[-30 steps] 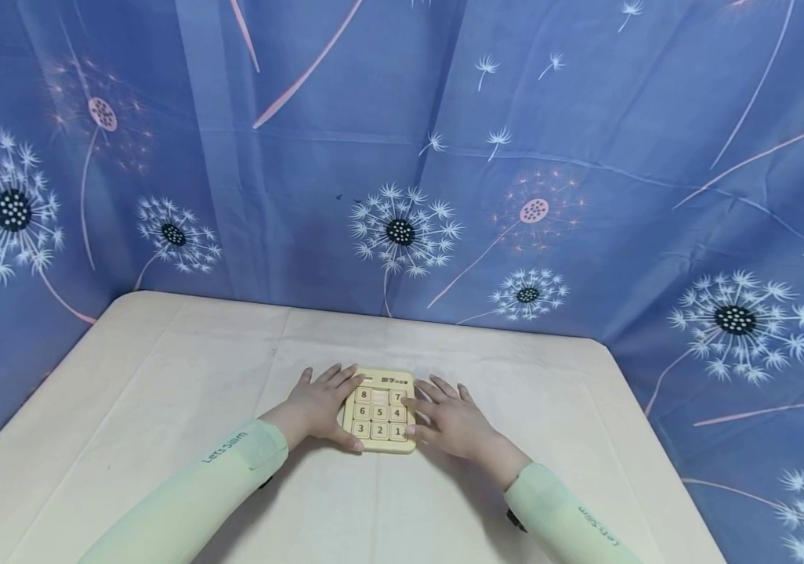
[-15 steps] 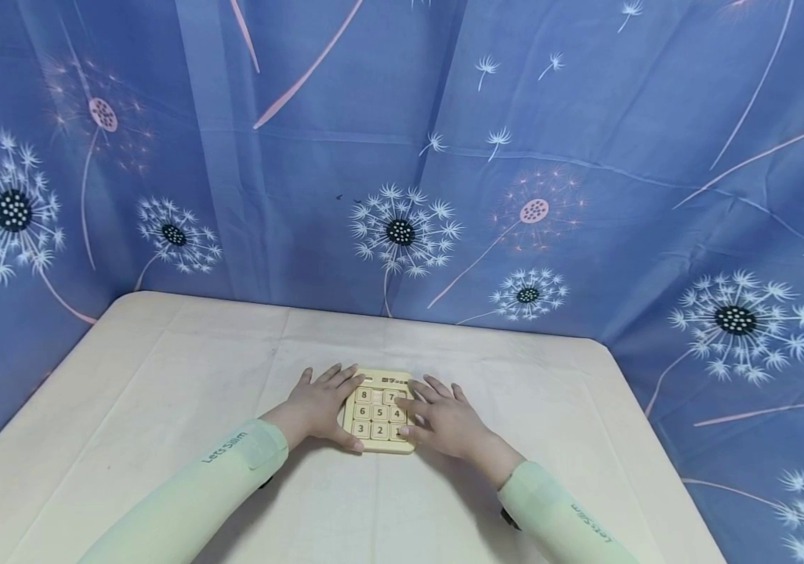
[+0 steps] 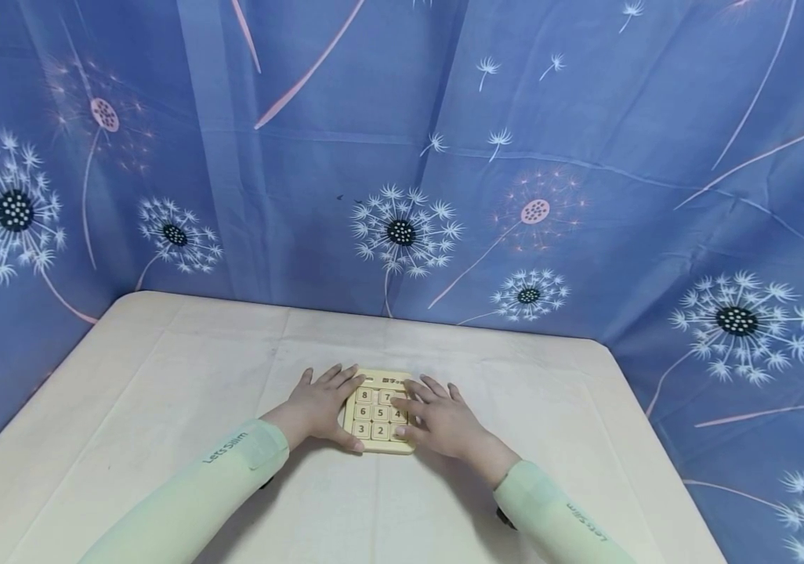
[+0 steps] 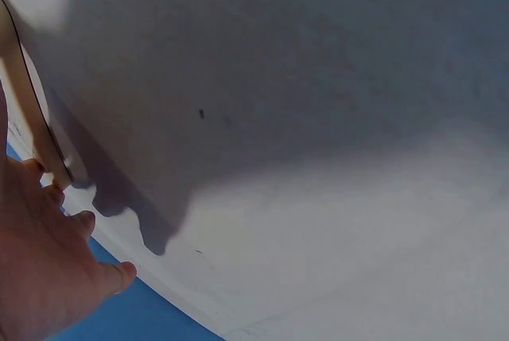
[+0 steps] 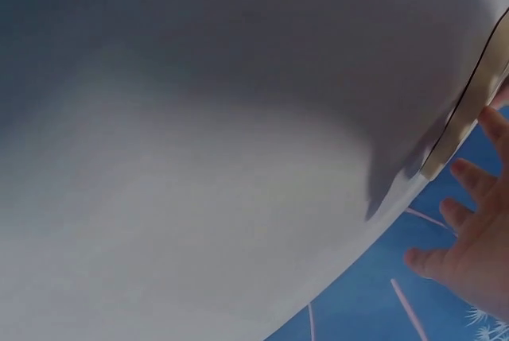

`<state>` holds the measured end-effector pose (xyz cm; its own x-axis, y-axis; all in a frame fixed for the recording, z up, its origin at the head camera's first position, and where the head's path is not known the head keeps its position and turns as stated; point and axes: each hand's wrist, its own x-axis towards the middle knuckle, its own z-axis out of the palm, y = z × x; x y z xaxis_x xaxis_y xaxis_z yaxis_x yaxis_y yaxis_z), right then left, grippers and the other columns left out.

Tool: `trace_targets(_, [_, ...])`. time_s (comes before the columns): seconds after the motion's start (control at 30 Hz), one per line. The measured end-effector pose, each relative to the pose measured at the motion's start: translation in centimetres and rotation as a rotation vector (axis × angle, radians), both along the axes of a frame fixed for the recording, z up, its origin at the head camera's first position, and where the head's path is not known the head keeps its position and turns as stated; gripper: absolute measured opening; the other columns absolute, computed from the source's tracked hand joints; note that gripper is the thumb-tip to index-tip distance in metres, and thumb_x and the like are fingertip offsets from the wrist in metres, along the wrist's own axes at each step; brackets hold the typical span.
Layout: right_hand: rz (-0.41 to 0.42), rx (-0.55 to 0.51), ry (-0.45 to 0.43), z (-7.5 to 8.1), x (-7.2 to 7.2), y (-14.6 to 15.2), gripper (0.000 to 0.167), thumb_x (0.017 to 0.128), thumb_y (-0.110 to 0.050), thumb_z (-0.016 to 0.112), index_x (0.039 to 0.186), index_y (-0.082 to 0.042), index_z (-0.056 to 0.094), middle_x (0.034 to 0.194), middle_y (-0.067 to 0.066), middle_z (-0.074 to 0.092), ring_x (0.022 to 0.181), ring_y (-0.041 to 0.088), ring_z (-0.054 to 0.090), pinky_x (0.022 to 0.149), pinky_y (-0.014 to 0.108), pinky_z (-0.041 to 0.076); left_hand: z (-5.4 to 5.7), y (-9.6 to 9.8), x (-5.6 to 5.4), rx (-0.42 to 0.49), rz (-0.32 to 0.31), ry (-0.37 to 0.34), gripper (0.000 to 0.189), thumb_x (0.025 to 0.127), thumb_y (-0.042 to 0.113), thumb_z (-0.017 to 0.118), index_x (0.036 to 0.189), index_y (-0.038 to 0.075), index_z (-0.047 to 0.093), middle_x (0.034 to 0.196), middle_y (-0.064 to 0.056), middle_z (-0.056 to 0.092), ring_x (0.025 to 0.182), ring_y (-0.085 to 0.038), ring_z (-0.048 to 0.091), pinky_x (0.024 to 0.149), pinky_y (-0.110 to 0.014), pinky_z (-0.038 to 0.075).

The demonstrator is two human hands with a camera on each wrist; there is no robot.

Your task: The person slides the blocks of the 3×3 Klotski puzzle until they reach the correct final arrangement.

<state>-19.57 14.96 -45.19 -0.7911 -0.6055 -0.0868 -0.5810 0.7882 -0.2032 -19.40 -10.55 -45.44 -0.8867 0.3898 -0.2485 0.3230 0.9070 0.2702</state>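
Note:
A pale yellow sliding number puzzle (image 3: 374, 447) lies flat on the table in the head view. My left hand (image 3: 317, 405) lies along its left side, fingers spread at the far corner and thumb at the near edge. From the right, my right hand (image 3: 447, 419) reaches over the frame. Its index fingertip touches the 7 tile (image 3: 387, 397), which sits between the top row's middle and right columns. The right thumb covers the 1 tile's spot. The 8 tile (image 3: 364, 396) is at top left. Both wrist views show only the puzzle's wooden side edge (image 4: 36, 118) beside the fingers.
A cream-covered table (image 3: 183, 376) with rounded far corners carries the puzzle. Blue dandelion-print curtains (image 3: 289, 211) hang behind it and at both sides. Pale green sleeves (image 3: 197, 493) cover both forearms.
My right hand has shifted left over the puzzle, and the 7 tile has slid left from the right column with it. The left hand has stayed in place.

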Motion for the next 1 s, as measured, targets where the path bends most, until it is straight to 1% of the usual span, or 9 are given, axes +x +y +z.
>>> trace_targets(0.5, [0.000, -0.001, -0.006, -0.23, -0.15, -0.90, 0.055, 0.100, -0.056, 0.055, 0.146, -0.026, 0.058, 0.164, 0.008, 0.043, 0.155, 0.041, 0.032, 0.119, 0.076, 0.027, 0.09, 0.11, -0.03, -0.007, 0.004, -0.013, 0.121, 0.068, 0.071, 0.083, 0.162, 0.016, 0.030, 0.173, -0.005, 0.022, 0.161, -0.033, 0.020, 0.128, -0.068, 0.018])
trace_targets(1.0, [-0.007, -0.007, -0.016, -0.09, -0.11, -1.02, 0.055, 0.099, -0.056, 0.056, 0.146, -0.026, 0.059, 0.163, 0.009, 0.043, 0.155, 0.042, 0.032, 0.119, 0.076, 0.027, -0.16, 0.02, -0.24, -0.018, 0.002, -0.009, 0.122, 0.068, 0.072, 0.082, 0.163, 0.016, 0.029, 0.173, -0.004, 0.022, 0.161, -0.033, 0.020, 0.128, -0.068, 0.018])
